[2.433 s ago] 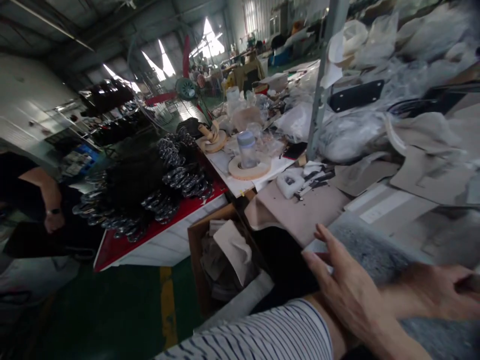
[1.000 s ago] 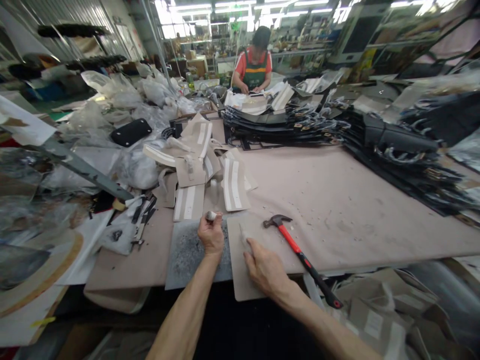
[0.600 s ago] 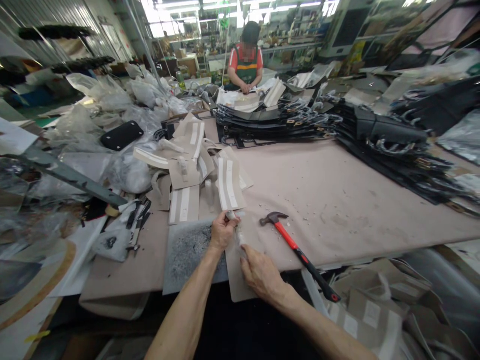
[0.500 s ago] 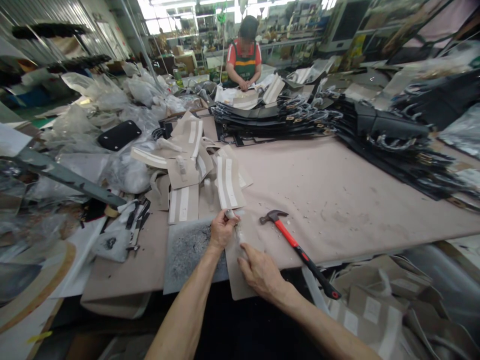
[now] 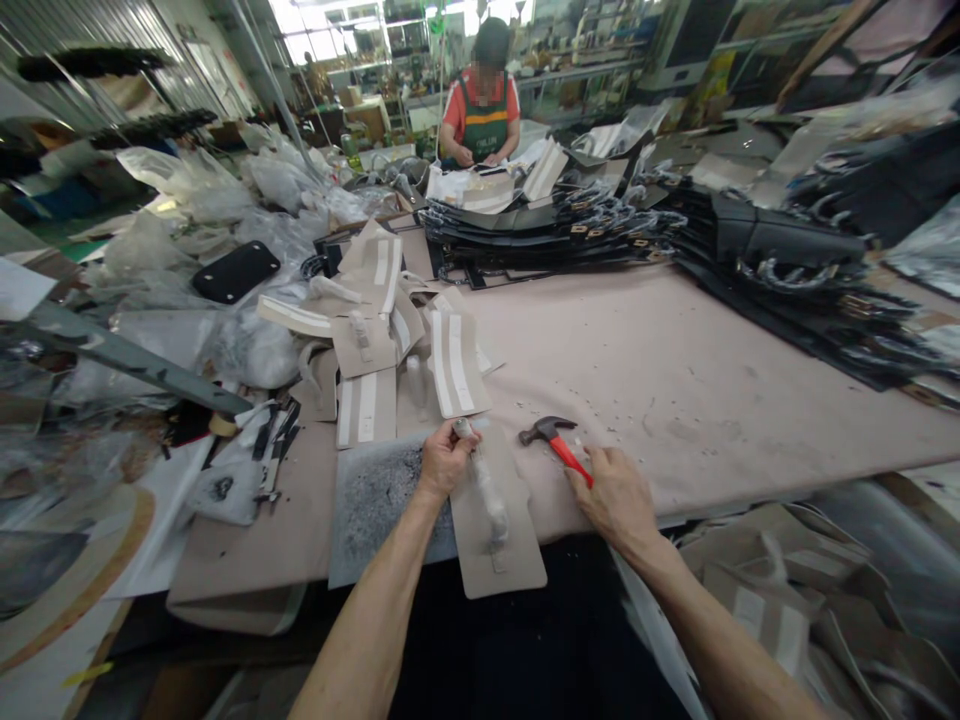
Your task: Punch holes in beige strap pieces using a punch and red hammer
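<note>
My left hand point(image 5: 448, 458) is closed, thumb and fingers pinching the upper end of a plastic-wrapped handle point(image 5: 489, 490). That handle lies along a beige panel point(image 5: 517, 540) with rounded corners, which sticks out past the table's front edge. To the right, my right hand point(image 5: 616, 497) is closed over the grip of a claw hammer point(image 5: 571, 458) with a red shaft. The hammer lies on the table with its dark head toward the left; the rear of its grip is hidden beneath my hand. A speckled grey slab point(image 5: 375, 510) lies beside my left forearm.
Beige panels with white strips point(image 5: 367, 405) are heaped beyond my left hand. Stacked black bag pieces with chains point(image 5: 540, 240) line the back, where a co-worker point(image 5: 484, 110) sits. Plastic bags point(image 5: 157, 270) crowd the left. More panels point(image 5: 780, 600) lie at lower right.
My right hand has left the beige panel and moved right onto the hammer's grip. More of the panel and its wrapped handle now shows. My left hand keeps its place.
</note>
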Demonstrator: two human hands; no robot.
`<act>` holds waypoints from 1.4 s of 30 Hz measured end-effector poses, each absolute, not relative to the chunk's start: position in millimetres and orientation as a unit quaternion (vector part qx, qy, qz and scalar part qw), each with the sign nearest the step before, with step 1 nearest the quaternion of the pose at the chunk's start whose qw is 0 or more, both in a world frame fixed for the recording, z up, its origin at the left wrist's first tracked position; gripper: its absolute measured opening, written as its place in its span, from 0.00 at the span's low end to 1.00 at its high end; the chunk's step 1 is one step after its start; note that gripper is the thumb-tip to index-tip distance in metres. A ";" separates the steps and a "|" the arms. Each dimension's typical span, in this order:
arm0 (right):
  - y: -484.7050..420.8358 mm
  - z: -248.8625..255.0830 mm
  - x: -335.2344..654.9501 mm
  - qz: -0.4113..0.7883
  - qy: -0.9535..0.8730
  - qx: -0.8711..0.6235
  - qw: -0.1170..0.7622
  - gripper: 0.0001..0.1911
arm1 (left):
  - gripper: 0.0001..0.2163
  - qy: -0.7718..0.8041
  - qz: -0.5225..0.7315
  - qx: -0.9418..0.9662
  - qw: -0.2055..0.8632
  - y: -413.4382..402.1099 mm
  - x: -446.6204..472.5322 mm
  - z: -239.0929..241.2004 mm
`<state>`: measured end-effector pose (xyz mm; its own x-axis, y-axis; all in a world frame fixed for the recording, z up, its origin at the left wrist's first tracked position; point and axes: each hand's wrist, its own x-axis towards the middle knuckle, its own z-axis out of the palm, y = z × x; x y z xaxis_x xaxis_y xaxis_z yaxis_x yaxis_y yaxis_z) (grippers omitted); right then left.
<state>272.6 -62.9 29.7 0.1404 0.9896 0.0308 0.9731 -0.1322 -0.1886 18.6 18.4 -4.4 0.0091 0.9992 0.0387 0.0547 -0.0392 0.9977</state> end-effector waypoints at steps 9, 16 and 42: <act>-64.8 19.6 282.6 0.377 -0.521 -0.745 0.177 0.07 | 0.05 0.494 0.444 0.593 0.456 21.5 15.2 7.7; -74.1 51.4 247.3 0.638 -0.325 -0.628 0.306 0.11 | 0.05 0.490 0.445 0.618 0.423 15.8 15.4 8.4; -51.8 112.6 227.5 0.146 -0.788 -0.597 0.034 0.14 | 0.05 0.484 0.431 0.663 0.374 6.9 16.7 0.1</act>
<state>227.5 -51.8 112.6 -0.2848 0.9509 -0.1213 0.9311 0.2443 -0.2707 16.7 6.9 0.1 0.1598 0.9646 0.2098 0.3196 -0.2516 0.9135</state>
